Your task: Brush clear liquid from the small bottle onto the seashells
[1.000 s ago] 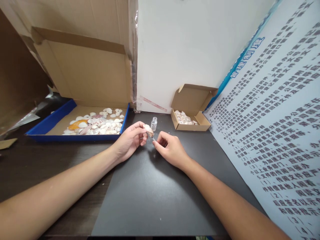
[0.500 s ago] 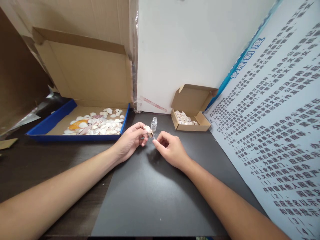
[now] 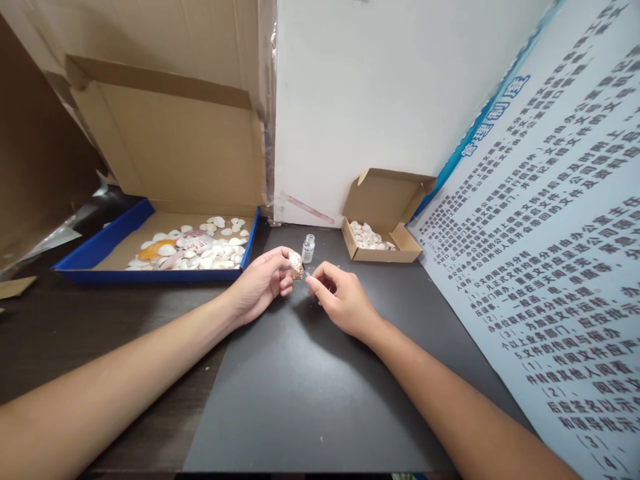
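A brown-and-white seashell [image 3: 295,265] is pinched between the fingertips of my left hand [image 3: 263,281], held up over the dark mat. My right hand [image 3: 345,297] is closed around a small thin tool [image 3: 307,273], whose pale tip points at the shell's right edge. Most of this tool is hidden by my fingers, so its kind is unclear. Whether the tip touches the shell I cannot tell. Just behind both hands a small clear glass bottle [image 3: 309,249] stands upright, its top uncovered.
To the left lies an open blue-sided cardboard box [image 3: 150,275] with many white seashells [image 3: 200,253] and an orange one. A smaller open cardboard box [image 3: 385,255] of pale shells stands at back right. A printed panel [image 3: 550,233] slants along the right side.
My left hand has turned the shell so its patterned face shows more. My right hand and the thin tool have barely moved.
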{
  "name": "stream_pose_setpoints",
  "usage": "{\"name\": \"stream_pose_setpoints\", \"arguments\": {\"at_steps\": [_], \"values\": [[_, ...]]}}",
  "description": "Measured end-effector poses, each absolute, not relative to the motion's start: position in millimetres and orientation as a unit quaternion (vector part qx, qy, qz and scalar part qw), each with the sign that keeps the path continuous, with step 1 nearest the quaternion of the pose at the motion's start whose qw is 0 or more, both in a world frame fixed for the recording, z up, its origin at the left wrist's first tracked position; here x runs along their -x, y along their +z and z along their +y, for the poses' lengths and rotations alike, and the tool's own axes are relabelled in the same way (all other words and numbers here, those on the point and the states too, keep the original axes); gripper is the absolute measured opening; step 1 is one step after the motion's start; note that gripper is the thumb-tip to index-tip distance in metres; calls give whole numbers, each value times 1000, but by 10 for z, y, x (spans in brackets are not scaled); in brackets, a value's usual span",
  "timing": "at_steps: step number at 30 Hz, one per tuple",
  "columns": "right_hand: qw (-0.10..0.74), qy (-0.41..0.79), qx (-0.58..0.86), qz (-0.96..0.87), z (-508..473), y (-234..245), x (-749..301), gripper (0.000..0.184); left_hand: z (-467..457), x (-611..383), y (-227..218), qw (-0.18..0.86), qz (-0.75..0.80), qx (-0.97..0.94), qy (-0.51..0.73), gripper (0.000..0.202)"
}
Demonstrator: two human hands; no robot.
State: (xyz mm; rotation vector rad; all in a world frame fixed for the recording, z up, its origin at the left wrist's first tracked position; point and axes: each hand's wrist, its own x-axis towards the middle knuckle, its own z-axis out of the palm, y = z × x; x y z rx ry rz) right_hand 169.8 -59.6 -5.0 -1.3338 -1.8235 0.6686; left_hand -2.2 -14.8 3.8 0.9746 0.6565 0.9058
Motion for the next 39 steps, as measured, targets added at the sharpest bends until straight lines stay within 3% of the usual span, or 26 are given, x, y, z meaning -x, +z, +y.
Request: {"name": "stream_pose_setpoints", "arguments": {"at_steps": [5,14,24,31,39], "values": [[304,252,550,-736,-600,-61,-1708,24,-156,22,59,730,299,-452,417,5],[370,313,511,-710,-616,-72,-1698,20,-115,12,44,732,318,-432,420,4],[334,243,541,-733,-597,-42,-1704,22,-109,22,12,723,311,-459,412,5],[422,248,506,-710,-607,-14,-1698,22,-126,30,14,713,328,-479,392,6],[384,242,534,-713,-595,-37,-1710,20,-137,27,28,715,331,-478,387,7]]}}
